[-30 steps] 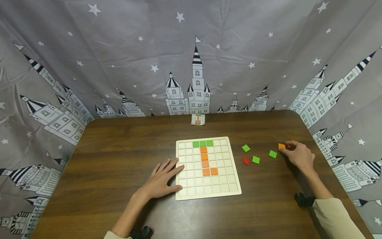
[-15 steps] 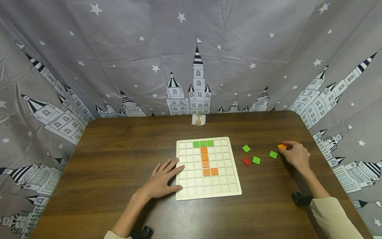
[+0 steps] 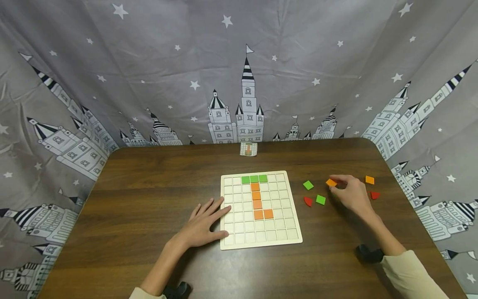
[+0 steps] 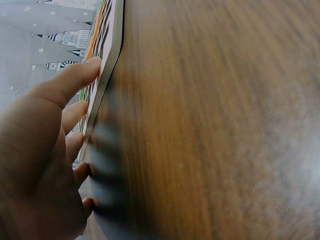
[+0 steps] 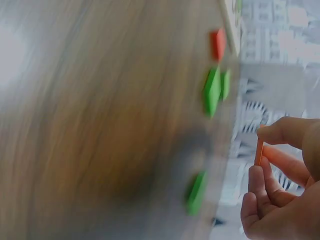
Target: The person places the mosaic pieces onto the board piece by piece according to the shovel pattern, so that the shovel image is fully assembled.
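Note:
My right hand (image 3: pixel 351 194) pinches an orange square tile (image 3: pixel 330 182) between thumb and fingers. In the right wrist view the orange tile (image 5: pixel 259 146) shows edge-on, above the table. At the left edge of a cream grid board (image 3: pixel 239 245), my left hand (image 3: pixel 199 226) rests with fingers spread and thumb on its rim; the left wrist view shows the thumb (image 4: pixel 80 75) at the board's edge (image 4: pixel 112 55). On the board lie several orange tiles (image 3: pixel 257 204) in a column with one beside its foot, and a row of green tiles (image 3: pixel 254 179) across the top.
Between board and right hand lie green tiles (image 3: pixel 320 200) and a red quarter-round piece (image 3: pixel 308 202). Beyond the hand sit an orange tile (image 3: pixel 369 180) and a red piece (image 3: pixel 375 195). A small pattern card (image 3: pixel 248 149) lies by the table's far edge, before a grey castle-print curtain (image 3: pixel 298 62).
My right hand has moved left with the orange tile, now covering where a green tile lay and uncovering an orange tile and a red piece at the right. My left hand has stayed put.

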`<move>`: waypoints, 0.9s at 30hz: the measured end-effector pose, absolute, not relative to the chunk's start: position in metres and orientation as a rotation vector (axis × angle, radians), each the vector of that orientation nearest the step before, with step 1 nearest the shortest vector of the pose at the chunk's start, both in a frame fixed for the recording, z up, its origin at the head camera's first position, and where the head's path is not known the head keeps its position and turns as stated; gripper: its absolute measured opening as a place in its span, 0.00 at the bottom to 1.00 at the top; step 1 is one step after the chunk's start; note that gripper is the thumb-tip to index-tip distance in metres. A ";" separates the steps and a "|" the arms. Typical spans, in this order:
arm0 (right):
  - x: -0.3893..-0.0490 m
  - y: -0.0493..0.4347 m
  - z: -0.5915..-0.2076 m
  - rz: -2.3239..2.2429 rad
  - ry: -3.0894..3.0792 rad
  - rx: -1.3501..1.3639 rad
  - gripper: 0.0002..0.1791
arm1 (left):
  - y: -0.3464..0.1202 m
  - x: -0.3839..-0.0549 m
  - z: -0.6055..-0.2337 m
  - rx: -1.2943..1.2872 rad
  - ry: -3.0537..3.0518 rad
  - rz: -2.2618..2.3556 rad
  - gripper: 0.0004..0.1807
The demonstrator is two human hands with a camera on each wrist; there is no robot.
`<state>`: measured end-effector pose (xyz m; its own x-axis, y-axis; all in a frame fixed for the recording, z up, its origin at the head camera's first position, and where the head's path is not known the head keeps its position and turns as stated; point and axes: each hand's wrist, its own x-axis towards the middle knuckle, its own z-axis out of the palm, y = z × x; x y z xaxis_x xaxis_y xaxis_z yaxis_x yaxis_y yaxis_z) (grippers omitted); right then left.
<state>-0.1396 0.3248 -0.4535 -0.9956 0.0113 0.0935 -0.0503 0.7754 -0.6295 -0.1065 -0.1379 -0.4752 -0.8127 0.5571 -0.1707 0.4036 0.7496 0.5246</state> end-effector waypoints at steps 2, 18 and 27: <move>-0.137 0.313 -0.448 1.058 -2.879 0.077 0.19 | -0.138 -0.106 -0.475 0.746 2.632 0.683 0.39; -0.126 0.218 -0.435 1.288 -2.818 0.510 0.19 | -0.139 -0.105 -0.475 0.743 2.628 0.687 0.39; -0.122 0.178 -0.445 1.353 -2.830 0.689 0.17 | -0.139 -0.105 -0.474 0.751 2.630 0.691 0.39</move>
<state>-0.1219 0.1783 -0.4454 -0.9056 -0.4071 0.1192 -0.3483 0.5534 -0.7566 -0.1051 -0.1394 -0.4741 -0.8107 0.5611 -0.1669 0.4067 0.7449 0.5289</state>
